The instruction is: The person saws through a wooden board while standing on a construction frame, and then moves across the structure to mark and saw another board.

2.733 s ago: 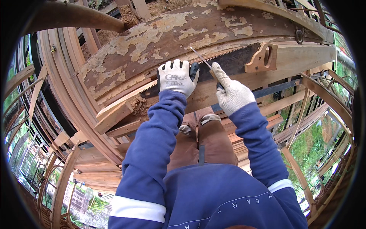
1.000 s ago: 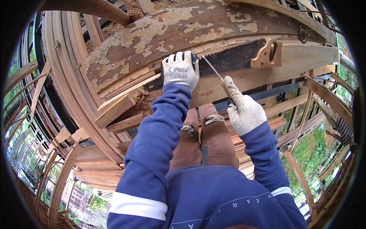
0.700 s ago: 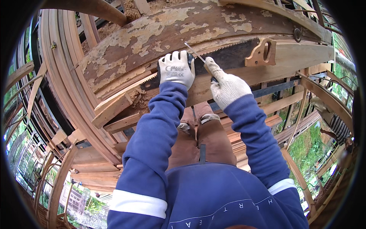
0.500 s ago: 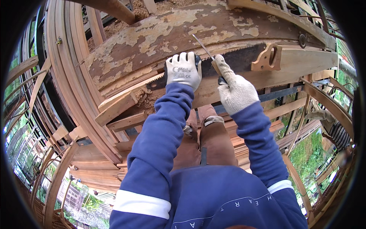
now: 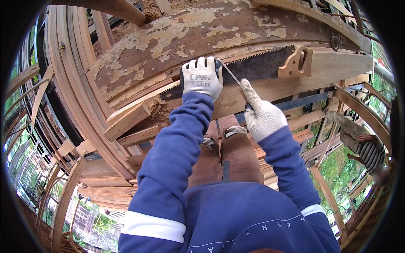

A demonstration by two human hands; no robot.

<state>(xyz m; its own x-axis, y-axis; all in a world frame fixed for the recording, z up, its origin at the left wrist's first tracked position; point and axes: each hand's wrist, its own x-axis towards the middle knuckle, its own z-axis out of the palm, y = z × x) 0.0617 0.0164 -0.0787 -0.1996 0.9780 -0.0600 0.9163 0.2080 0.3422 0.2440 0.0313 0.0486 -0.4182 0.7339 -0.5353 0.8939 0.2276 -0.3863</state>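
Note:
A hand saw (image 5: 263, 63) with a dark, toothed blade and a wooden handle lies along a thick wooden beam, its teeth facing away from me. My left hand (image 5: 202, 79), in a white glove with dark palm coating, is closed over the blade left of its middle. Gripped in my gloved right hand (image 5: 265, 114) is a slim metal file (image 5: 231, 74), index finger stretched along it. The file slants across the blade just right of my left hand, its tip near the teeth. My palm hides the file's rear end.
Beyond the saw lies a broad plank (image 5: 168, 44) with flaking bark. Short wood blocks (image 5: 128, 121) and sawdust sit left of the blade's end. Long boards (image 5: 78, 84) run along the left side. Another person (image 5: 371, 154) in striped clothing is at the far right.
My right hand has drawn the file back toward me and slightly right, so its tip now sits near the teeth. My left hand stays on the blade. The other person has shifted.

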